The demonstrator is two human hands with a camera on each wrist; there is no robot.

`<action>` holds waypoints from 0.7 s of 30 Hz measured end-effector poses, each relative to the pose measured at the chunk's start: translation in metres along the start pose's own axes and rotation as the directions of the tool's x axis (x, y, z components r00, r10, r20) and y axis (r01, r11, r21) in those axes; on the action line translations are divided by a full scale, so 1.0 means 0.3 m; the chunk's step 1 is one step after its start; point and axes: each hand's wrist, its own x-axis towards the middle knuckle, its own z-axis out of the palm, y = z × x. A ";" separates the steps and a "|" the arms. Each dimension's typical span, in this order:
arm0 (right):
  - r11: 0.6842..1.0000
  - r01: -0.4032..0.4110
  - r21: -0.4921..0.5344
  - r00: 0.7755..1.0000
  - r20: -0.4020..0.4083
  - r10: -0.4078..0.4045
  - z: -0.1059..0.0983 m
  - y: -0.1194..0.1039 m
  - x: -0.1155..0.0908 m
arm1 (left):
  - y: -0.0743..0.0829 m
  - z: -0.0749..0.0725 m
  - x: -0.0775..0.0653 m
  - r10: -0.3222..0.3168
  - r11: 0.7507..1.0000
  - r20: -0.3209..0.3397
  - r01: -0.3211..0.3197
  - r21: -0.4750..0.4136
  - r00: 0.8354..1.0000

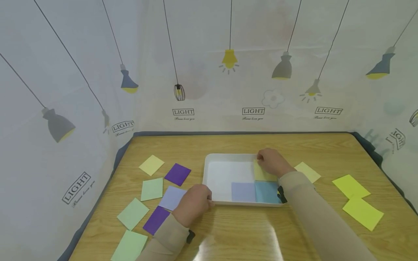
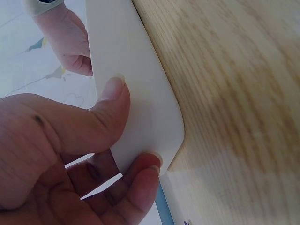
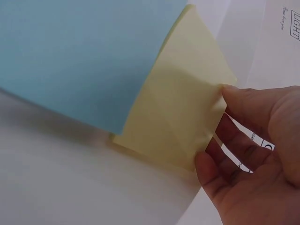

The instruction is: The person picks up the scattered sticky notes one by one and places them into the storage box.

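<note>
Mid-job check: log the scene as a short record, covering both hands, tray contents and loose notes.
Left hand: grips white tray at its near left corner
Right hand: holds pale yellow note by its edge
Also in tray: blue note, lavender note to its left
Loose left: three green notes, two purple notes, another lavender, another pale yellow
Loose right: two bright yellow notes, one paler yellow

2 long beige sleeves (image 1: pixel 321 212), small black piece (image 1: pixel 191 236) at each cuff (image 1: pixel 289 178)

Printed lamps (image 1: pixel 229 57) dot the pale backdrop (image 1: pixel 209 81) behind the table (image 1: pixel 241 232).
</note>
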 end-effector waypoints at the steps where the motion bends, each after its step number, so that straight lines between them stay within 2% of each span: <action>1: 1.000 0.000 0.003 1.000 0.000 0.000 0.001 0.001 0.000 | 0.001 -0.001 -0.001 0.002 1.000 -0.002 -0.002 0.002 1.000; 21: 0.999 0.029 -0.029 1.000 -0.003 -0.029 -0.002 0.003 0.000 | -0.003 0.004 -0.001 -0.005 1.000 -0.002 0.005 -0.016 1.000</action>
